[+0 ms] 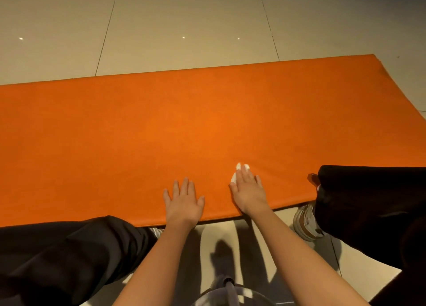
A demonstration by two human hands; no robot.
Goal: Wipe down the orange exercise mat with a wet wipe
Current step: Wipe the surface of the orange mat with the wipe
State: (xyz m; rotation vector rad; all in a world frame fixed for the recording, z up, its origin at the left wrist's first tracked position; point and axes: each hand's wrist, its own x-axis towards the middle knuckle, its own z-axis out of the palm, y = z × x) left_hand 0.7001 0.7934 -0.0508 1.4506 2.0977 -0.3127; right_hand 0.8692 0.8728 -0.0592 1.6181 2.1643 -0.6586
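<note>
Presently, the orange mat [207,121] lies flat on tiled floor [184,24]. Left hand [183,203] rests flat near its near edge, fingers straight; right hand [249,190] presses white wipe [234,177] down, fingers extended.

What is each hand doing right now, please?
Left hand: open, flat on the orange mat, holding nothing.
Right hand: open, pressing the wet wipe onto the mat.

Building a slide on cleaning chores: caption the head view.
Right hand presses a white wet wipe onto the orange exercise mat near its front edge; left hand rests flat alongside.
</note>
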